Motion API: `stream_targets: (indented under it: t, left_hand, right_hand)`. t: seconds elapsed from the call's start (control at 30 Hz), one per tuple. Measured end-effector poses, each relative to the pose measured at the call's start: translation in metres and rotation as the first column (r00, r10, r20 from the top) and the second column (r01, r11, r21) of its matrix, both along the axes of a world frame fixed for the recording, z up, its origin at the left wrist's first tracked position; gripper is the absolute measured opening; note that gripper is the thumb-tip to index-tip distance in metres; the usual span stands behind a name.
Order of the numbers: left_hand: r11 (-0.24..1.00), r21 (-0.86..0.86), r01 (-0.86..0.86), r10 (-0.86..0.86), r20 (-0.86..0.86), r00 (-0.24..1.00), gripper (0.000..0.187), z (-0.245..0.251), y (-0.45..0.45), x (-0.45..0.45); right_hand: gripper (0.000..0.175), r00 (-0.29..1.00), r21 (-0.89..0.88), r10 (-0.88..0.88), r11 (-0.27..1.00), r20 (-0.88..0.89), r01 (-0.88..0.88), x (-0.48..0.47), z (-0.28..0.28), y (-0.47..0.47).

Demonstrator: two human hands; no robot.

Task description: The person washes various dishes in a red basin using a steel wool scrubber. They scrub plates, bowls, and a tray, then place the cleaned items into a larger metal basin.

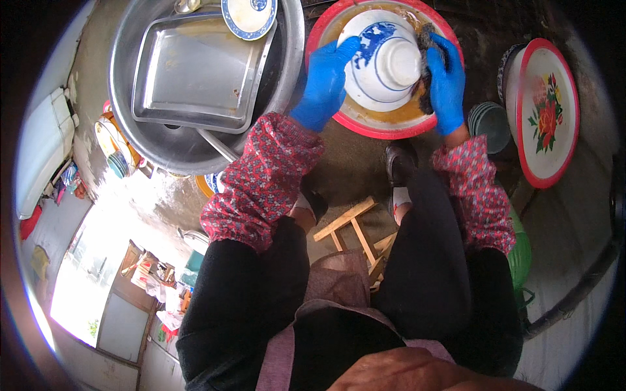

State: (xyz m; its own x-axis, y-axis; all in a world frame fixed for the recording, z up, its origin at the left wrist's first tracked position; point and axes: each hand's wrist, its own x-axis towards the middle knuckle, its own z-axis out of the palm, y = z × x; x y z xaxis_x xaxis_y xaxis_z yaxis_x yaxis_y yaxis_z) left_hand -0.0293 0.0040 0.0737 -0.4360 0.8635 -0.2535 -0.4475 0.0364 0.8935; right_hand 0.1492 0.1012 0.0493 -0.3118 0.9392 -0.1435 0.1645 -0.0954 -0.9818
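My left hand (325, 80), in a blue glove, grips the edge of a white bowl (398, 61) with blue decoration. The bowl is tipped over so that its round foot faces me. On its other side, my right hand (447, 80), gloved in the same blue, presses a dark, fibrous scouring pad (425, 100) against the wall of the bowl. Part of the pad is hidden by the fingers. Both hands are over a red-rimmed basin (381, 133) that holds murky brownish water. What lies beneath the bowl cannot be made out.
A large metal basin (117, 93) at left holds a rectangular steel tray (195, 73) and a blue-rimmed dish (248, 19). To the right, a flowered basin (545, 146) stands tilted beside stacked bowls (495, 129). A slatted wooden piece (345, 220) lies between my feet.
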Motion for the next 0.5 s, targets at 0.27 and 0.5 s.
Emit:
stream_targets:
  t: [0.27, 0.5]
  left_hand:
    - [0.985, -0.172, 0.010, -0.032, -0.124, 0.992, 0.025, 0.028, 0.002, -0.011]
    - [0.958, -0.287, -0.019, -0.081, -0.334, 0.939, 0.028, 0.086, -0.043, -0.077]
  right_hand:
    - [0.022, 0.975, 0.348, 0.144, 0.917, 0.170, -0.196, -0.030, 0.016, -0.013]
    - [0.033, 0.998, 0.078, 0.033, 0.996, 0.048, -0.037, -0.027, 0.017, -0.035]
